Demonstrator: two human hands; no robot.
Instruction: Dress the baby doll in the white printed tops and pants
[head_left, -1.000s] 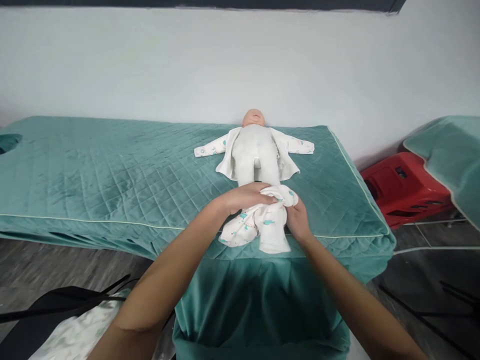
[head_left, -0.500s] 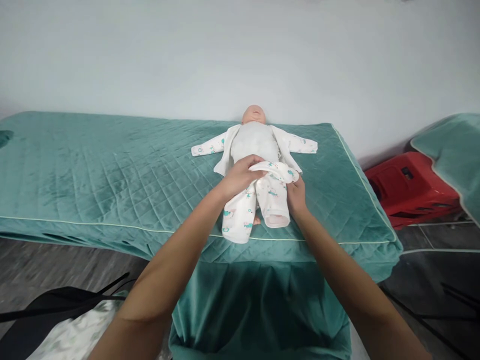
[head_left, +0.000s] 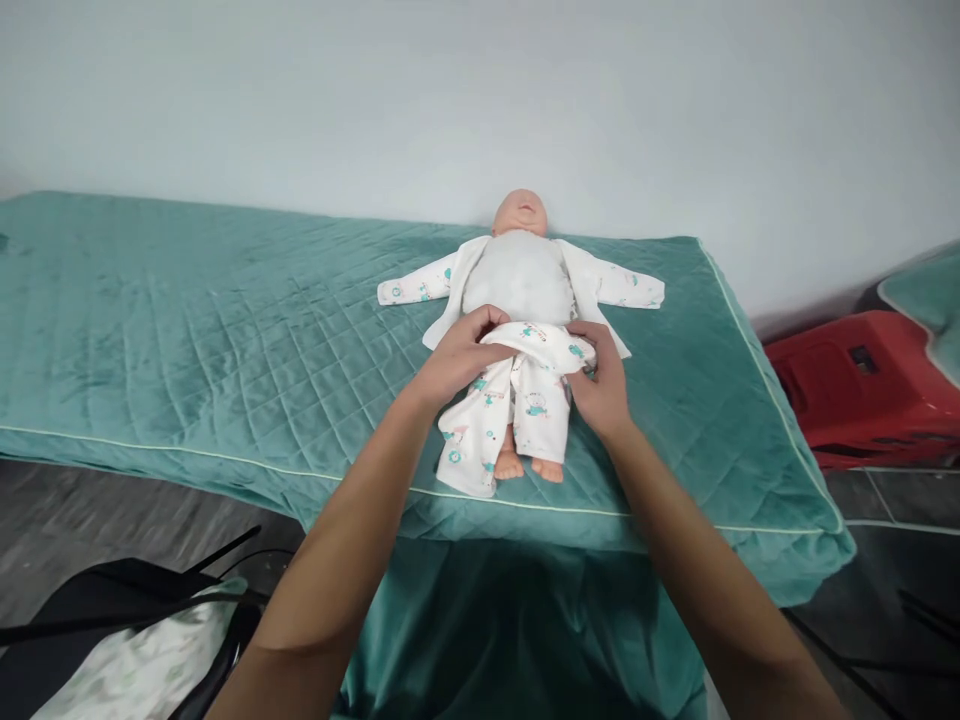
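A baby doll lies on its back on a teal quilted bed, head toward the wall, an open printed white jacket spread under it. Printed white trousers cover its legs, and both bare feet stick out of the cuffs. My left hand grips the waistband on the doll's left side of the picture. My right hand grips the waistband on the other side. The waistband sits at the doll's hips.
A red plastic object stands on the floor to the right of the bed, beside another teal-covered surface. At the lower left a dark chair or bag holds a printed white cloth. A pale wall runs behind the bed.
Both hands have drawn the trousers up the doll's legs from near the bed's front edge to its hips. The feet have come out of the cuffs.
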